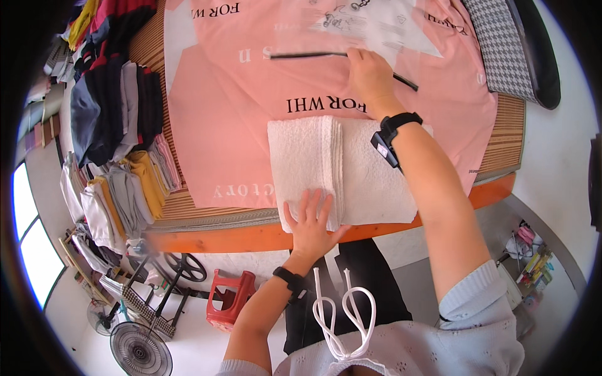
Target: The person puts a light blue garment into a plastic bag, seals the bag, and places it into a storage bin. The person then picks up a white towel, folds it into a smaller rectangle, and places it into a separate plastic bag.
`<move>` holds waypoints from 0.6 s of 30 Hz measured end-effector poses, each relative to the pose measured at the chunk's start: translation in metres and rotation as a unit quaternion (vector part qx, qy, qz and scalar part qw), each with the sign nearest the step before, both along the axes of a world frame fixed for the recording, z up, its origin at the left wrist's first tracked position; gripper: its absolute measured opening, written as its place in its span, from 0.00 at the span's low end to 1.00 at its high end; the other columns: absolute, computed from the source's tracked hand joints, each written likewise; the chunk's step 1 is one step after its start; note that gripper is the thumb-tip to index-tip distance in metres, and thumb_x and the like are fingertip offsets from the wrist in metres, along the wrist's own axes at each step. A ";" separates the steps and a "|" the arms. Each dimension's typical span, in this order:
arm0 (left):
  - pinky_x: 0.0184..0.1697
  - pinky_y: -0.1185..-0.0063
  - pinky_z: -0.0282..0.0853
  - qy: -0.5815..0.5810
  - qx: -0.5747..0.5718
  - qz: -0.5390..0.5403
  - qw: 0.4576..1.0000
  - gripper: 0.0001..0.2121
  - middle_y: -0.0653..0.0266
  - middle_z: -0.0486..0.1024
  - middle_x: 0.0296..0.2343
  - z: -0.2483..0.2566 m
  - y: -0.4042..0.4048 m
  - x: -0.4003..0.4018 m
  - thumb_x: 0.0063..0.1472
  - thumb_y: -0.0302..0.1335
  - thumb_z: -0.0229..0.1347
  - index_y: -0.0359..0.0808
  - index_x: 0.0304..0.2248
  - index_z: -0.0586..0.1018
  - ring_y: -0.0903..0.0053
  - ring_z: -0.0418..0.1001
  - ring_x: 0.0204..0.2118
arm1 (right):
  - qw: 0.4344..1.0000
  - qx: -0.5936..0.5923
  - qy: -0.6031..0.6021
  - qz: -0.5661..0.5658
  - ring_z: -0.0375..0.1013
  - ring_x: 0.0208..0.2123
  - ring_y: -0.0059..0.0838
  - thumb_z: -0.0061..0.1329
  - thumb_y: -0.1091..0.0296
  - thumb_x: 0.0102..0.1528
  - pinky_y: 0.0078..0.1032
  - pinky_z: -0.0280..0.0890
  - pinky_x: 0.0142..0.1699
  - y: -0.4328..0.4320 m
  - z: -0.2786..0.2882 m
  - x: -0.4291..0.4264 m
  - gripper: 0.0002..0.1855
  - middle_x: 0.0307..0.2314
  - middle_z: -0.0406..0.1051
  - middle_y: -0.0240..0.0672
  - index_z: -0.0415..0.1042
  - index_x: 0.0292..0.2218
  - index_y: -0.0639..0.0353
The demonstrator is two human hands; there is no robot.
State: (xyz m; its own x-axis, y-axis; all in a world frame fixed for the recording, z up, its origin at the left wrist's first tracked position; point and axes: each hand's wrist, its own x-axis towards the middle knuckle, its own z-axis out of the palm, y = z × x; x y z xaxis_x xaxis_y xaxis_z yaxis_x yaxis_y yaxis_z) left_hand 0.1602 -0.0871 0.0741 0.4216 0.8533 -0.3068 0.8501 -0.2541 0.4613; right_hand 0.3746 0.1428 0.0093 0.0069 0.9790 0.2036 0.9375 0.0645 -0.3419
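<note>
A white terry towel (301, 150), its left part folded over in several layers, lies at the front edge of a pink printed sheet (216, 141). My left hand (309, 225) rests flat on the towel's near left part, fingers spread. Beyond the towel, my right hand (370, 77) pinches a black strip (305, 56). This strip looks like the top edge of a clear plastic bag (357, 23), which bears printing and lies flat on the sheet. My right palm hides part of the strip.
Folded clothes (127, 108) line the bed's left side. A houndstooth cushion (501, 47) sits at the far right. The bed has an orange wooden edge (211, 239). Below stand a red plastic stool (230, 298), a fan (140, 351) and a black metal frame with a wheel (186, 267).
</note>
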 end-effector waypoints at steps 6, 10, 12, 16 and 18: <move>0.54 0.67 0.52 -0.262 -0.079 0.278 0.921 0.25 0.56 0.63 0.48 -0.007 0.039 -0.049 0.55 0.38 0.51 0.36 0.50 0.63 0.64 0.58 0.52 | 0.962 0.116 0.051 0.244 0.62 0.46 0.36 0.45 0.72 0.45 0.45 0.51 0.55 -0.085 0.052 0.012 0.06 0.39 0.68 0.33 0.68 0.29 0.57; 0.53 0.70 0.55 -0.472 -0.303 0.555 0.614 0.31 0.58 0.61 0.49 0.006 0.091 -0.070 0.62 0.54 0.32 0.37 0.53 0.58 0.67 0.59 0.52 | 0.948 -0.001 0.021 0.318 0.60 0.49 0.33 0.47 0.71 0.45 0.47 0.47 0.57 -0.185 0.059 0.047 0.02 0.40 0.68 0.28 0.67 0.24 0.54; 0.53 0.68 0.55 -0.498 -0.306 0.521 0.622 0.32 0.58 0.60 0.50 -0.006 0.099 -0.090 0.61 0.54 0.33 0.36 0.53 0.57 0.66 0.58 0.52 | 0.941 -0.029 0.020 0.336 0.60 0.50 0.32 0.47 0.71 0.45 0.48 0.47 0.57 -0.219 0.058 0.057 0.03 0.40 0.68 0.28 0.65 0.22 0.53; 0.53 0.61 0.55 -0.509 -0.308 0.467 0.655 0.34 0.55 0.56 0.52 -0.009 0.126 -0.095 0.59 0.56 0.36 0.35 0.54 0.56 0.62 0.57 0.53 | 0.956 -0.072 -0.005 0.284 0.58 0.52 0.33 0.46 0.72 0.45 0.51 0.42 0.58 -0.261 0.045 0.074 0.06 0.43 0.66 0.27 0.62 0.19 0.53; 0.52 0.59 0.56 -0.540 -0.358 0.491 0.582 0.33 0.55 0.58 0.51 0.010 0.122 -0.096 0.59 0.55 0.37 0.35 0.53 0.57 0.62 0.57 0.53 | 0.977 -0.054 -0.041 0.204 0.57 0.53 0.33 0.45 0.73 0.45 0.55 0.40 0.57 -0.270 0.043 0.078 0.06 0.47 0.63 0.28 0.62 0.20 0.53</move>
State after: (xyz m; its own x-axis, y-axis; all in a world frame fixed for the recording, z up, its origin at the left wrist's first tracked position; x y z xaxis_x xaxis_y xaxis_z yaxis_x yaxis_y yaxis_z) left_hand 0.0639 0.0351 0.0836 0.1157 0.6625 -0.7401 -0.4613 0.6957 0.5506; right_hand 0.4526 -0.1268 0.0524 -0.4002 0.9128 0.0819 0.8656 0.4059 -0.2932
